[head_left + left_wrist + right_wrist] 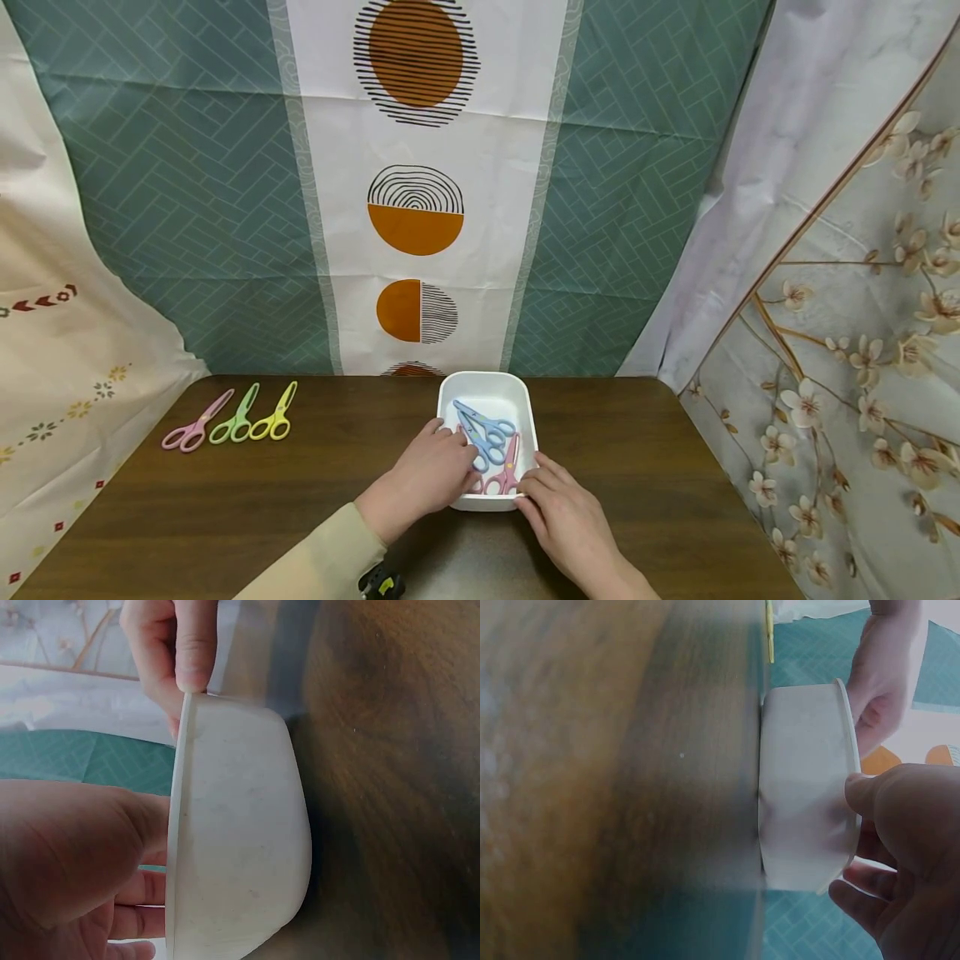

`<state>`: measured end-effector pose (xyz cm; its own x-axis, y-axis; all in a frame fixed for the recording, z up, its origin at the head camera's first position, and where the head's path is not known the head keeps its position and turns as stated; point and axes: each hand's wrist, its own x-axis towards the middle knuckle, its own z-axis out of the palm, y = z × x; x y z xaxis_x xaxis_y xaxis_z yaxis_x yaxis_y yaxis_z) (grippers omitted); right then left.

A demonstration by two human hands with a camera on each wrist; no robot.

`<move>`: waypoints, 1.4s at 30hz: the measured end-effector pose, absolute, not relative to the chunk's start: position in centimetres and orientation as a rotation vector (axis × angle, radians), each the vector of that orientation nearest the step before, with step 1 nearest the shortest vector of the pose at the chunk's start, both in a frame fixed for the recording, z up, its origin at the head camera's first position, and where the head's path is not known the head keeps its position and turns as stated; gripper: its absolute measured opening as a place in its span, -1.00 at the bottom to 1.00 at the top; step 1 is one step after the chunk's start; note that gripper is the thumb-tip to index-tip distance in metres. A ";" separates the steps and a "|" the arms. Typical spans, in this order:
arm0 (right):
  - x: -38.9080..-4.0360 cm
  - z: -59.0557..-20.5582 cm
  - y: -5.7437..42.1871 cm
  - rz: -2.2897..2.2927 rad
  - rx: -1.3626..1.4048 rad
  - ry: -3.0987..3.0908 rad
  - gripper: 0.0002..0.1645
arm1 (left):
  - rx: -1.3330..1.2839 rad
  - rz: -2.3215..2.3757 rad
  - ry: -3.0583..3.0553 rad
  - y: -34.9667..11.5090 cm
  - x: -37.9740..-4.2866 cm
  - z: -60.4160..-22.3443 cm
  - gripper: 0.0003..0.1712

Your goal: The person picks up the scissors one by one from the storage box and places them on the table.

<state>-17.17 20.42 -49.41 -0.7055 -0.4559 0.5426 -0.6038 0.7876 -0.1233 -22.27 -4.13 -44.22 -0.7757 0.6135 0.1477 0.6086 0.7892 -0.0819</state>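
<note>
A white plastic bin (487, 503) stands on the table, with blue scissors (495, 426) and pink scissors (507, 468) lying inside. My left hand (435, 467) reaches over its near left edge, fingers down among the scissors. The bin wall hides those fingertips in the left wrist view, so whether they grip any scissors cannot be made out. At the near right corner, my right hand (558, 517) holds the bin's rim, the thumb on the near wall and the other fingers along the right side. The right wrist view shows this thumb (860, 793) against the rim.
Pink scissors (197, 423), green scissors (238, 418) and yellow scissors (275, 417) lie in a row at the table's far left. The dark wooden table (630, 442) ends at a patterned curtain (420, 300) behind the bin. More cloth hangs on both sides.
</note>
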 end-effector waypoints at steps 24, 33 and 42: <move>-17.4 -49.6 20.5 0.410 0.836 -2.426 -0.87 | -0.954 0.335 -2.977 -2.3 -24.2 -43.5 -0.75; -17.4 -49.7 20.6 0.403 0.830 -2.427 -0.85 | -0.958 0.332 -2.985 -2.2 -24.9 -44.3 -0.82; -17.3 -49.5 20.5 0.398 0.811 -2.456 -0.85 | -0.956 0.303 -2.972 -2.4 -25.2 -44.7 -0.78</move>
<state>-17.25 20.49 -49.54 -0.6860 -0.4666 0.5583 -0.6191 0.7774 -0.1111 -25.18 -2.39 -44.65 -0.8141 0.5782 -0.0542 0.5773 0.7954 -0.1845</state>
